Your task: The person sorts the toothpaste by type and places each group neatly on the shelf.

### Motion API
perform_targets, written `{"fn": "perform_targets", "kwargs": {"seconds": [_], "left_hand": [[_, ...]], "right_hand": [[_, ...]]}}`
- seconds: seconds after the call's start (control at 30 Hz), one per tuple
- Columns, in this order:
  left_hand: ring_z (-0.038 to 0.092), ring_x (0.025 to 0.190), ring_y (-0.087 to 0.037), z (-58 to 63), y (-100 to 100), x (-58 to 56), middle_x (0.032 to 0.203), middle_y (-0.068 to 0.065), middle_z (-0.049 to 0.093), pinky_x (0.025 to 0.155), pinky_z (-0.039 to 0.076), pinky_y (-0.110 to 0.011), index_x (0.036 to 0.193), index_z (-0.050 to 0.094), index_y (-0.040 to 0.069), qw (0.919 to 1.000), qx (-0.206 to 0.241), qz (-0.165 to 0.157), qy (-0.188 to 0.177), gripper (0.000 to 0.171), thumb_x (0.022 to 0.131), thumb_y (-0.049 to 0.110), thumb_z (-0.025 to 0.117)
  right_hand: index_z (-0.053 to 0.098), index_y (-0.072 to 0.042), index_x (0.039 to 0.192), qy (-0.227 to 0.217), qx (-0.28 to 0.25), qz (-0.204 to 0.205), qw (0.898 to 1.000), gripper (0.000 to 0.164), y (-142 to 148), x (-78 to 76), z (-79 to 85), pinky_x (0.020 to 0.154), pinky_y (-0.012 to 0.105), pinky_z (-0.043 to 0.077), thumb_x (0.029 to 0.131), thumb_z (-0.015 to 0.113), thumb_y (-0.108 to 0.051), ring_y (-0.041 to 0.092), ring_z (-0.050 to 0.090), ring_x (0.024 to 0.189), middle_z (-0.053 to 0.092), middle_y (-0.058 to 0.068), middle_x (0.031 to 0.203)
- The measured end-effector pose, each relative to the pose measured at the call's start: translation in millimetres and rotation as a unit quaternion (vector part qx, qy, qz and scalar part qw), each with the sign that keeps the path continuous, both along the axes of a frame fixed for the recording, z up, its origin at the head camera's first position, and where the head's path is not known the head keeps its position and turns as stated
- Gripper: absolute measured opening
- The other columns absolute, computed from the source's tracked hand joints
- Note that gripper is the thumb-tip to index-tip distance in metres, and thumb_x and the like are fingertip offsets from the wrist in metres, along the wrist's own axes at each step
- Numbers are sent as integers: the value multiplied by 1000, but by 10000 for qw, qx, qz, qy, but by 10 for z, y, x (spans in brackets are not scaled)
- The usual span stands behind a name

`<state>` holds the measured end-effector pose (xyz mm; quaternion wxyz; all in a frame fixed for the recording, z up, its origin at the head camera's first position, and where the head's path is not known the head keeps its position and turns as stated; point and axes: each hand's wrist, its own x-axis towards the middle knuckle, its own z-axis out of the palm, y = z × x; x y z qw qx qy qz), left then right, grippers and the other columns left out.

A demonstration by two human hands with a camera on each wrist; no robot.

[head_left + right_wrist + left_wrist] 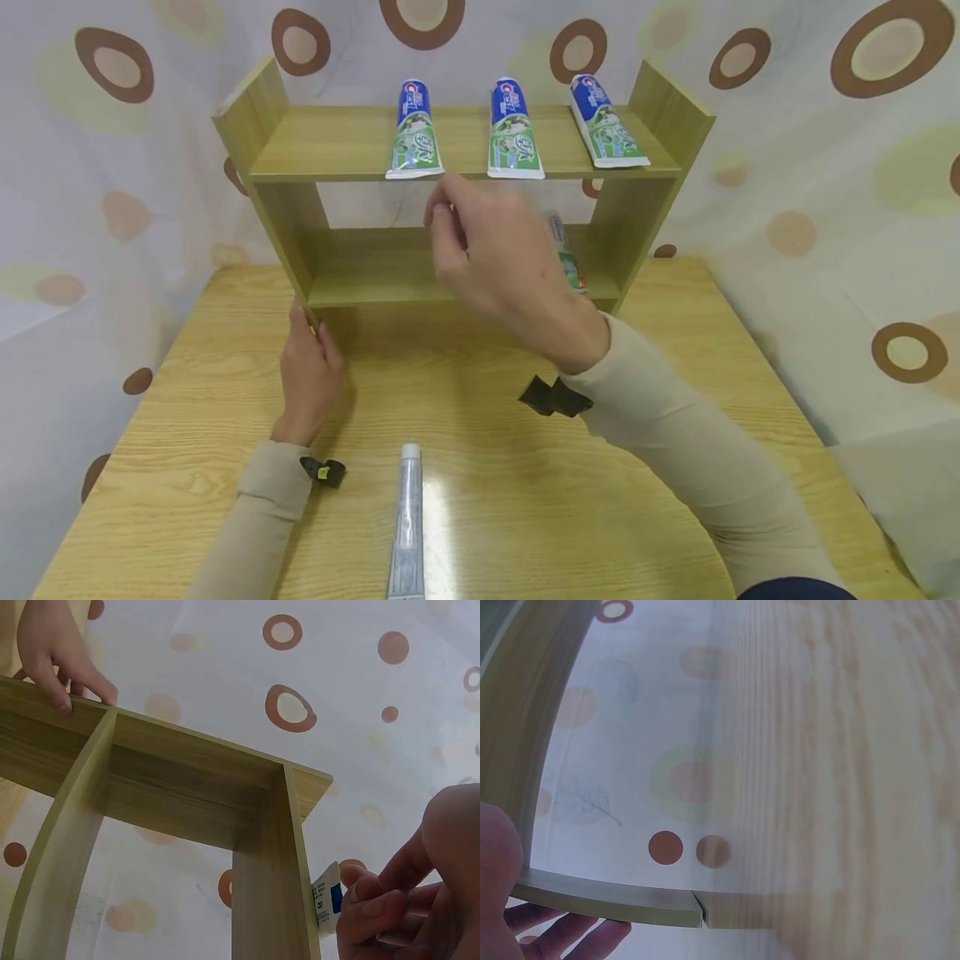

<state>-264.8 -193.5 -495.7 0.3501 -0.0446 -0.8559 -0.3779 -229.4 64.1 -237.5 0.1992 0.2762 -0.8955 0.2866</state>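
A two-tier wooden shelf (465,148) stands on the table. My left hand (310,375) grips its left side panel low down; in the left wrist view the fingers (600,937) wrap behind the panel edge (622,904). My right hand (510,258) hovers before the upper board with loosely bent fingers, beside the lower end of the left toothpaste tube (415,137). In the right wrist view that tube's end (328,900) peeks out past the bent fingers (375,907); whether they touch it is unclear. A middle tube (513,137) and a right tube (607,125) lie on the same board.
Another toothpaste tube (566,254) leans on the lower board, partly hidden by my right hand. A silvery tube with a white cap (407,525) lies on the table (525,500) near the front. A patterned curtain (862,275) hangs behind and beside the table.
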Motion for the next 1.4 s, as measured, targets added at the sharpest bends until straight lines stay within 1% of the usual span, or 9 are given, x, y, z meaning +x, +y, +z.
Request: {"fn": "perform_targets", "kwargs": {"seconds": [0.2,0.37,0.5,0.6,0.7,0.9,1.13,1.33,1.4], "left_hand": [[66,126,-59,-11,-5,5,142,-40,61,100,55,-73,164,32,-1,9999,20,87,-88,52,114,7,44],[68,121,-60,-27,-4,-9,138,-40,63,96,57,-73,163,33,-2,10000,-26,74,33,50,115,6,44],[68,124,-59,-23,-9,-15,139,-39,62,98,57,-72,164,32,-1,10000,-30,46,9,51,116,8,43],[67,127,-58,-19,-16,-13,142,-39,61,101,56,-72,164,31,0,10000,-41,59,-61,51,116,10,43],[67,128,-58,-20,-19,-15,143,-38,61,102,55,-72,164,31,0,10000,-46,68,-51,51,116,9,43],[66,129,-58,-21,-9,-16,144,-39,61,102,55,-72,164,31,-1,10000,-31,34,-50,51,116,10,43],[67,125,-60,14,8,-29,142,-40,60,99,56,-73,164,31,-2,10000,-52,-43,39,51,115,8,43],[66,125,-60,7,6,-14,140,-41,61,100,55,-73,162,33,-2,10000,-9,18,-35,50,114,7,45],[66,126,-60,-2,6,-9,141,-41,61,101,55,-73,162,33,-2,10000,-1,34,-60,50,114,7,45]], "right_hand": [[70,-8,108,-253,-5,4,9997,22,31,50,-147,53,32,44,110,48,-13,18,57,59,64,3,74],[70,-7,108,-459,48,-26,9989,24,58,79,-284,50,32,40,111,47,-14,17,54,54,63,3,71],[72,-7,108,-553,99,-26,9984,25,64,85,-397,48,30,38,110,48,-14,16,52,51,61,2,69],[71,-7,106,-658,193,-12,9976,24,49,86,-490,47,29,37,110,48,-14,14,52,50,59,0,67],[69,-7,103,-718,289,48,9970,25,18,77,-589,47,27,35,110,46,-14,13,50,49,56,0,64],[70,-6,102,-788,434,120,9959,24,-43,77,-788,46,23,32,109,47,-12,8,46,49,54,-2,62],[68,-8,100,-1024,579,68,9930,22,-64,139,-1000,48,22,38,109,48,-12,5,46,50,52,-4,62],[68,-4,105,-1479,688,401,9858,21,-96,224,-1234,43,17,32,111,48,-10,2,41,47,50,-4,62],[69,-2,106,-1518,687,525,9846,20,-110,242,-1323,42,15,30,110,51,-9,1,40,45,53,-4,61]]}}
